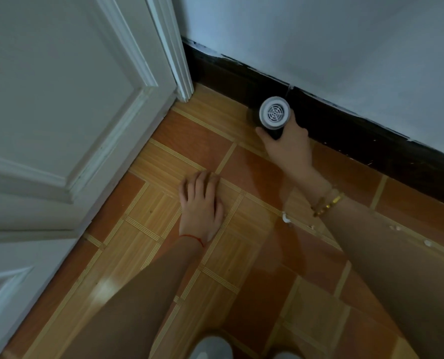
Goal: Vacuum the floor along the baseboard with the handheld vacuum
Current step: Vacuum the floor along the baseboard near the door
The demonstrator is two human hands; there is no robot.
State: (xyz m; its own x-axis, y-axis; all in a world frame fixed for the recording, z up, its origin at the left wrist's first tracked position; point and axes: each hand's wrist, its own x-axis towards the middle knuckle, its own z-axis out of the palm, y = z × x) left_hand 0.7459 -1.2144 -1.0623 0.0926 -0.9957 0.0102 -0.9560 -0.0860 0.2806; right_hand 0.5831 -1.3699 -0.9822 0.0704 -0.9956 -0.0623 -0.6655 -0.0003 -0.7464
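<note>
Head view, looking down: pale shapes at the bottom edge are cut off and unclear. Left hand [202, 203] lies flat, fingers spread, on the glossy tiled floor [254, 255]. Farther on, right hand [288, 145] grips the vacuum [272, 116], its round grey vented end facing up, nozzle hidden against the black baseboard [371, 149]. White panelled door [60, 112] stands left.

Home room corner — panelled door [60, 99], baseboard [345, 130] (dark), tiled floor [189, 141].

the handheld vacuum [272, 117] sits against the baseboard [345, 133], gripped by the right hand [288, 143]. the left hand [201, 200] lies flat on the floor [241, 255], nearer the door [60, 112] at left.
</note>
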